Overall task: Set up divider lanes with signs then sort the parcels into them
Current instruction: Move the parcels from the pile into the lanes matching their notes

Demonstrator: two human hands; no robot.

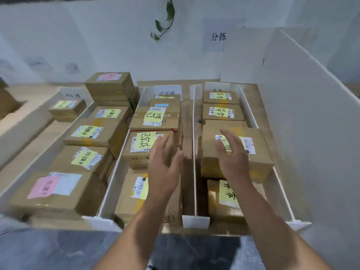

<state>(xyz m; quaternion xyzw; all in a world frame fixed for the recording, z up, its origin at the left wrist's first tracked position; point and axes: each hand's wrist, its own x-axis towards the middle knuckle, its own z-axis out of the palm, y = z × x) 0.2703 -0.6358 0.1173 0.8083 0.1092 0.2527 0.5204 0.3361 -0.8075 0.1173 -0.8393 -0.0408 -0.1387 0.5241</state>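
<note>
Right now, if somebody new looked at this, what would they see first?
Two open hands, the left hand and the right hand, reach out in the middle foreground. Beneath them, brown parcels with yellow notes fill lanes between white dividers. A tall white board stands at the right.

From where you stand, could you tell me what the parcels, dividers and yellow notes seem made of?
Parcels: matte brown cardboard, judging by folded edges and tape. Dividers: thin, smooth white sheet, perhaps foam board or plastic; unclear which. Yellow notes: matte paper, handwritten in ink.
</note>
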